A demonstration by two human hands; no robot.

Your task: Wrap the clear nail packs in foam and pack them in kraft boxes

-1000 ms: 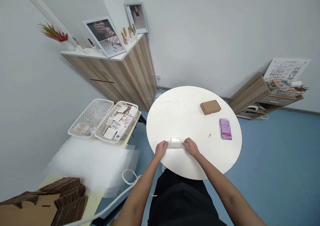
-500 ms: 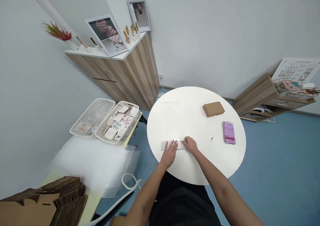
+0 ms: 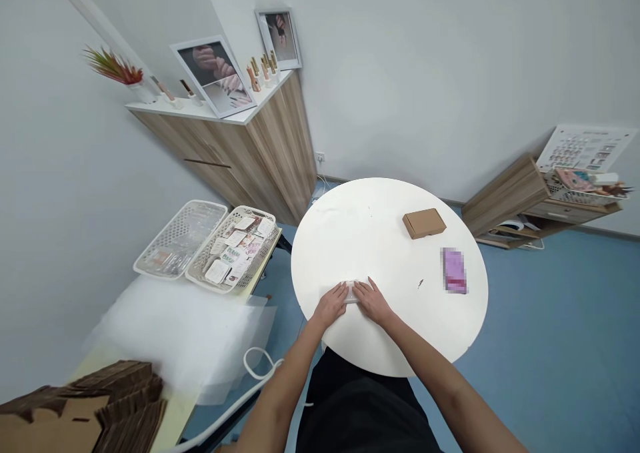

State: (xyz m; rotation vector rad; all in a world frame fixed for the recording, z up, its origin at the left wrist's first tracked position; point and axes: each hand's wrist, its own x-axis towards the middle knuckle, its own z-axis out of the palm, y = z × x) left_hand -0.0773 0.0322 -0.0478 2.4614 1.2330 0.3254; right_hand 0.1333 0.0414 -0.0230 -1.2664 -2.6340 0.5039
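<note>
Both my hands lie flat side by side near the front edge of a round white table (image 3: 380,253). My left hand (image 3: 331,304) and my right hand (image 3: 373,301) press down on a small white wrapped packet (image 3: 351,290), with fingers stretched out over it. Only a thin strip of the packet shows between the hands. A closed brown cardboard box (image 3: 424,223) sits at the far right of the table. A purple item (image 3: 454,271), blurred out, lies nearer on the right.
To the left, a side table carries two white mesh baskets (image 3: 205,245), one with several small cards, white foam sheets (image 3: 175,336) and a stack of flat brown cartons (image 3: 100,409). A wooden cabinet (image 3: 250,146) stands at the back left, and a low shelf unit (image 3: 530,199) stands right.
My left hand moved in from the packet's left end and now lies flat on it beside my right hand. The wrap's loose left flap no longer shows.
</note>
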